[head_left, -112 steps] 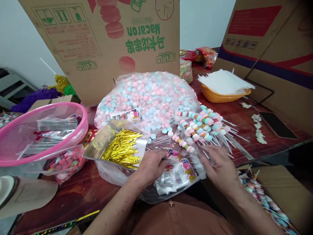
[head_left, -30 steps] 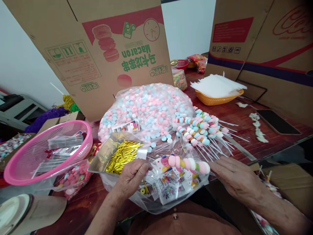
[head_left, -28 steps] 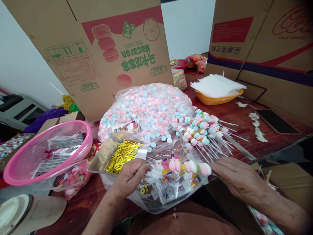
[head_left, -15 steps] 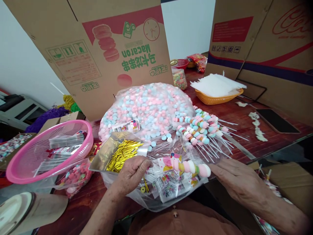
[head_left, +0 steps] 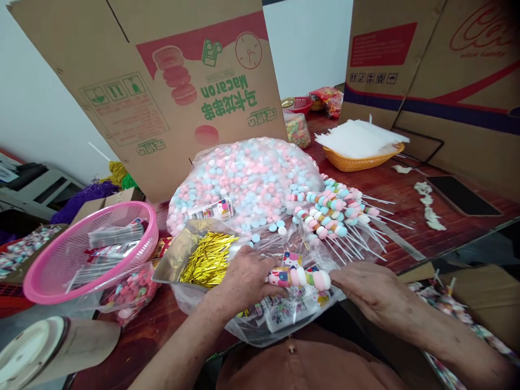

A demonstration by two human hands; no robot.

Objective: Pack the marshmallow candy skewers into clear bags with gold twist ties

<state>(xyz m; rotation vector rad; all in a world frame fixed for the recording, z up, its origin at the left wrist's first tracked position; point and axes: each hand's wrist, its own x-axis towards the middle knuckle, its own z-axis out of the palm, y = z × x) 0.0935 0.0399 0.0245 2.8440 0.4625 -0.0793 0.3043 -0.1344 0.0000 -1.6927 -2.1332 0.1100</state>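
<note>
In my right hand, the fingers are closed at the near-right end of a marshmallow skewer, its pink, white and green pieces pointing left. A printed clear wrapper covers the skewer's left part. My left hand is closed around that wrapped end, thumb below and fingers above. Beneath lie several more printed wrappers on a clear plastic sheet. Just left of my left hand stands a metal tray of gold twist ties. Finished-looking skewers are piled behind the right hand.
A big clear bag of pink and blue marshmallows sits at the back. At left are a pink basket and a lidded cup. An orange basket of white sticks and a phone lie right. An open carton is lower right.
The skewer came in from the right hand's side, and its left end is now inside a printed wrapper. My left hand moved right from the wrapper's edge and closed over it.
</note>
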